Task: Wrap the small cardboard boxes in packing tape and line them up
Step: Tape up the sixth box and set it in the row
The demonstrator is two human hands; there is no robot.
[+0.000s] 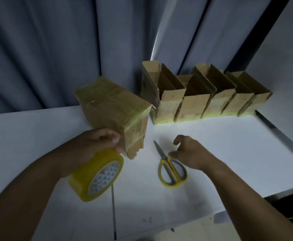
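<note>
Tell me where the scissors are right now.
In the head view, the scissors lie on the white table, right of centre, beside the right hand, with the tape roll to their left.

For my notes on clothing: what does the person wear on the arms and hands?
Nothing that shows: the left hand and the right hand are bare, with no gloves or watch, and both forearms are bare, no sleeve in view.

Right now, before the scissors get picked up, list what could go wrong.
1. The scissors lie with blades pointing toward the left hand, which grips the tape roll beside the wrapped box; a hurried grab by the right hand could nick fingers.
2. The wrapped box looks tilted with only that hand near it; it may tip.
3. The open-topped boxes stand close behind and could be knocked.
</note>
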